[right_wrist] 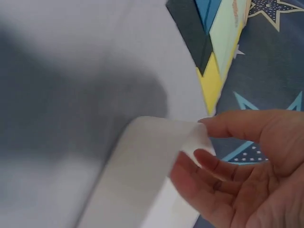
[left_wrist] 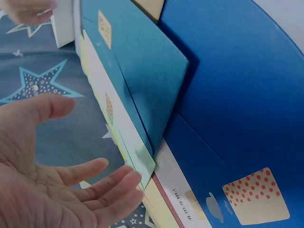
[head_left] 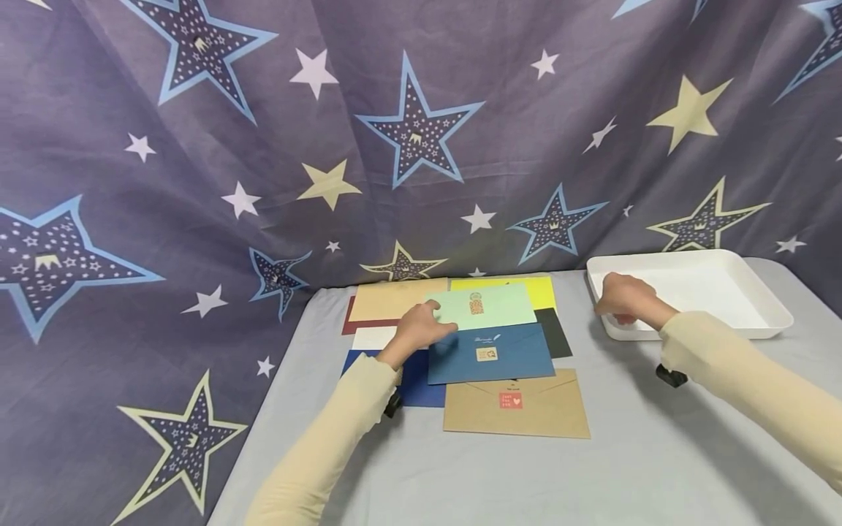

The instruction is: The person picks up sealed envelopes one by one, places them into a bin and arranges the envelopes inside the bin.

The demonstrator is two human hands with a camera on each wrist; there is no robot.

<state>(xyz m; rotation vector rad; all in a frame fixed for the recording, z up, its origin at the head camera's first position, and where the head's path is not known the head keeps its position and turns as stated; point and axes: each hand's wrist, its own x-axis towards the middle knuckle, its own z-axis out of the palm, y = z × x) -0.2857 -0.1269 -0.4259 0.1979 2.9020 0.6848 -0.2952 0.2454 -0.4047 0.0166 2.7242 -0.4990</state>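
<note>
My left hand (head_left: pixel 421 329) is spread over the left end of a light green envelope (head_left: pixel 506 307), holding nothing. In the left wrist view its fingertips overlap that envelope's corner. A teal-blue envelope (head_left: pixel 490 369) with a square sticker lies just in front, partly over a brown kraft envelope (head_left: pixel 520 420) with a red sticker. A darker blue envelope (head_left: pixel 421 387) is partly hidden under my left wrist. On the right, my right hand (head_left: pixel 628 298) pinches the left wall of a white tray (head_left: pixel 684 332), thumb at the corner and fingers curled over the rim.
Around the green envelope lie a yellow one (head_left: pixel 544 292), a black one (head_left: pixel 555 336), a tan one (head_left: pixel 381 301), a dark red one (head_left: pixel 347 321) and a white one (head_left: pixel 371 337). A star-patterned curtain (head_left: pixel 329 241) hangs along the back of the grey-covered table (head_left: pixel 526 482).
</note>
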